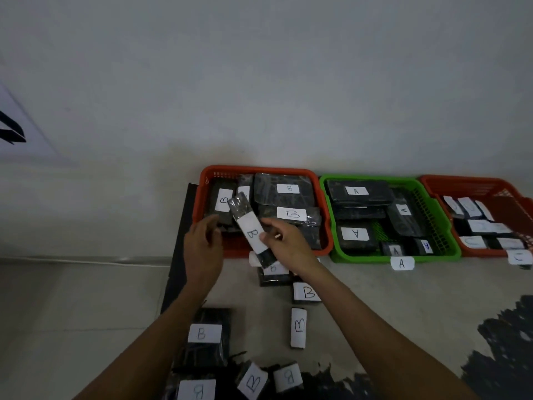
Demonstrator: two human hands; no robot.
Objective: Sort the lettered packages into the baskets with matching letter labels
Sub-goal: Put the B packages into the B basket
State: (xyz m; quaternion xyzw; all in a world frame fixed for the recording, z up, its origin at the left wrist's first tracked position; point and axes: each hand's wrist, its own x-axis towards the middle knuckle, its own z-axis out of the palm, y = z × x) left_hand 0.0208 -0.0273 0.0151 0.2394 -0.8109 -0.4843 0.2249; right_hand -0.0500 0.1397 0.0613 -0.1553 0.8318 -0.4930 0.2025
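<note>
Nearest to us, several black plastic-wrapped packages with white paper labels marked B [204,339] lie loose on the pale floor [403,307], some at the very bottom edge and others further up toward the baskets. Above them our two forearms reach forward. Our right hand [284,241] pinches a long, narrow black wrapped package with a white B label [251,230] by its lower half, holding it tilted over the front rim of the left orange plastic basket [261,171]. Our left hand [203,243] hovers just beside the package with its fingers loosely spread, and it seems to hold nothing, though the dim light makes it hard for us to tell whether a fingertip touches the wrapping. That orange basket already holds a pile of B packages. To its right sits a green plastic basket with a white A tag on its front [402,262], filled with A packages, and beyond that a second orange basket [473,184] whose labels are too blurred for us to read with confidence. We judge the step in hand to be dropping this B package into the matching basket. The next move calls for carrying it a little further in over the rim, letting go, then reaching back for another loose B package.
</note>
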